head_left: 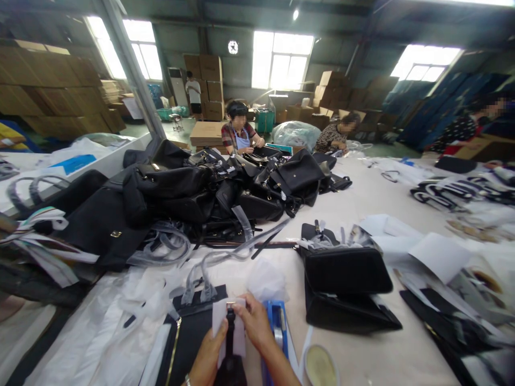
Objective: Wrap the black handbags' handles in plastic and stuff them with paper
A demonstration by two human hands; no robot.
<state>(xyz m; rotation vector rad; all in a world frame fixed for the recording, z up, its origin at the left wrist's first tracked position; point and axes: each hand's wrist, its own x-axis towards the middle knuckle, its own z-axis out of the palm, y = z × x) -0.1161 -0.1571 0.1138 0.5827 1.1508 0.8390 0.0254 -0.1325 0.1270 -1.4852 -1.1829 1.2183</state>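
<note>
At the bottom centre my left hand (210,351) and my right hand (255,324) pinch a white wrapping sheet (222,317) around a black bag strap (230,335) with a small metal fitting at its top. Both hands have fingers closed on it. Under them lies a black handbag (189,335) with a gold edge strip and plastic-wrapped handles (201,279). A blue tape dispenser (277,321) sits just right of my right hand.
A heap of black handbags (201,187) fills the table's left and middle. A folded black bag (346,284) lies to the right, with white paper sheets (438,254) beyond. A round lid (319,367) sits near the front edge. Two people sit working at the far end.
</note>
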